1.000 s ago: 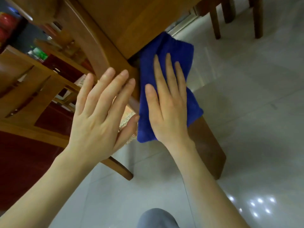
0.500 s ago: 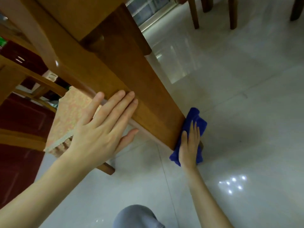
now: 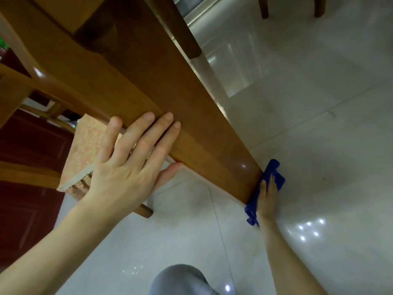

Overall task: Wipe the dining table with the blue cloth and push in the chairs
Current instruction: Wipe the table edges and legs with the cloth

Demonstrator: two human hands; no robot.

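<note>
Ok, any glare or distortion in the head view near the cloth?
Head view: the wide-angle lens bends the floor joints; ceiling-light spots glare on the tiles beside the right hand, clear of the blue cloth; a small highlight sits on the table leg just above it.

In the last second your right hand (image 3: pixel 266 194) ran the blue cloth (image 3: pixel 274 169) pretty much the whole way down the table leg (image 3: pixel 191 128). It was up at the top end, right under the tabletop, and now it's pressed against the bottom end, down by the floor (image 3: pixel 319 167). Most of that slide happened in the first half second. Your left hand (image 3: pixel 127 173) used to sit just beside the right one. Now they're well apart, with the left flat on the leg's middle and its thumb tucked under the lower edge.
</note>
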